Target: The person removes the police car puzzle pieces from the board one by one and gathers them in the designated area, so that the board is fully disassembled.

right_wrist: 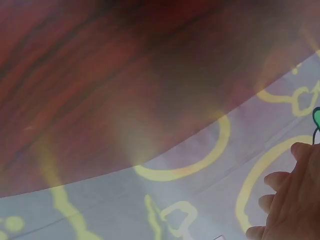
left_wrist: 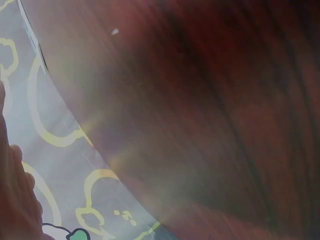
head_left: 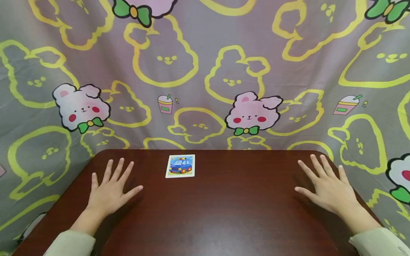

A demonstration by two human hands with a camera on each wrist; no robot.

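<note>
My left hand (head_left: 107,195) is spread with straight fingers over the left side of the dark wooden table (head_left: 221,213), palm down. On the right side, my right hand (head_left: 333,192) is spread in the same way. Neither hand holds anything. A small square picture puzzle (head_left: 180,166) with a white border and a blue cartoon police car lies near the back edge, left of centre, nearer to the left hand. Part of the left hand (left_wrist: 17,195) edges into the left wrist view, and part of the right hand (right_wrist: 295,200) into the right wrist view.
A grey curtain (head_left: 198,46) printed with yellow outlines, pink-cheeked rabbits and drink cups hangs behind and on both sides of the table. The table's back corners are rounded. A tiny white speck (left_wrist: 115,31) shows on the tabletop in the left wrist view.
</note>
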